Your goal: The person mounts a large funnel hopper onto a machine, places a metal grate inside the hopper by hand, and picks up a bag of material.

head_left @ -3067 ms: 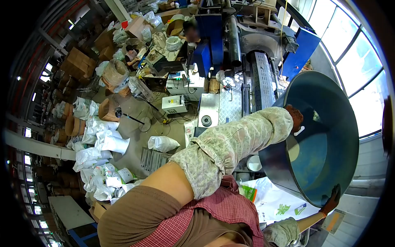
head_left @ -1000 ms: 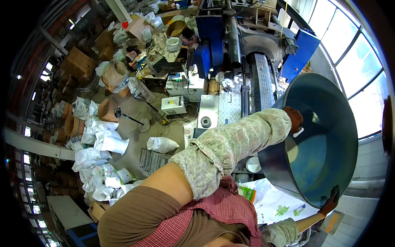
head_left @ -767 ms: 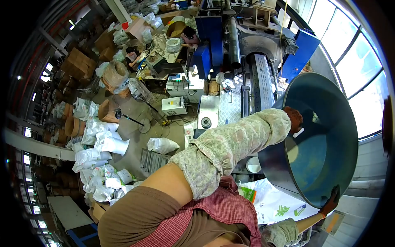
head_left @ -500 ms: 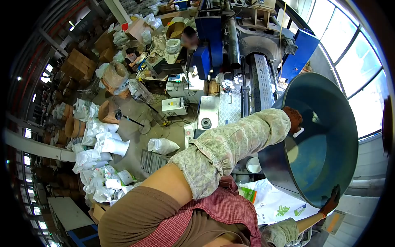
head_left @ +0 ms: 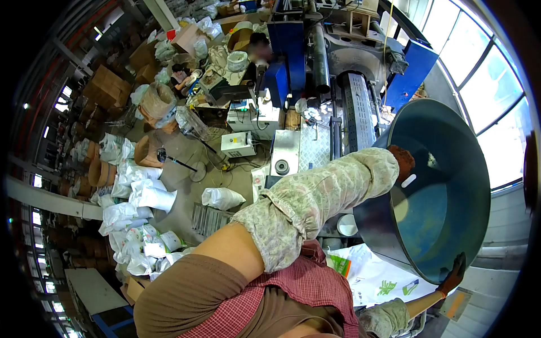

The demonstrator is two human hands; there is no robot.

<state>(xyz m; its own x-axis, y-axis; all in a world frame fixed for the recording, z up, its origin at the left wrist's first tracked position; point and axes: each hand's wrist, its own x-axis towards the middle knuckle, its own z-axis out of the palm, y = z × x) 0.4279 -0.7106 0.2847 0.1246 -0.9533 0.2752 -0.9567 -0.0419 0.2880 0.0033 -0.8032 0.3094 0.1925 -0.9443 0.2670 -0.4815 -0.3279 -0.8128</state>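
Left grip (head_left: 401, 164) clasps tilted barrel (head_left: 451, 186) at left rim (head_left: 393, 218); right grip (head_left: 454, 274) clasps lower rim (head_left: 426, 278); even support should steady it.

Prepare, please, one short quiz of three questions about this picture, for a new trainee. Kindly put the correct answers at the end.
1. Multiple choice. What do the person's brown-gloved left hand and brown-gloved, dark-fingered right hand both touch?
A. a white box-shaped unit with wires
B. a large, round, blue-green drum
C. a tan cardboard box

2. True or false? The white sack with green printing lies outside the drum.

3. Fill the gap: of the two hands, the ____ one is lower in the picture.

Key: 1. B. 2. True. 3. right.
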